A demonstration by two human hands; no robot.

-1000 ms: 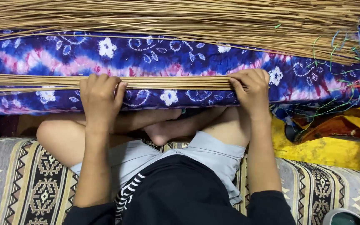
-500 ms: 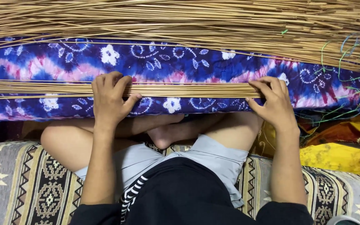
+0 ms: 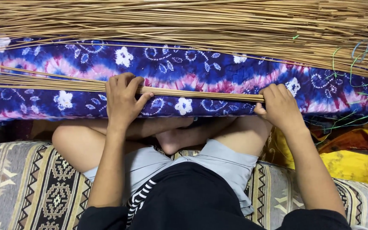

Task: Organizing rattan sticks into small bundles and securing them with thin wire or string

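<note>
Head view: left hand and right hand both clamped around thin reed bundle on tie-dye cushion.

I see my left hand at centre frame, fingers curled over a thin bundle of straw sticks lying across a blue and pink tie-dye cushion. My right hand grips the bundle's end at centre right. A thick heap of loose sticks fills the top. My crossed legs rest on a patterned mat below.
</note>
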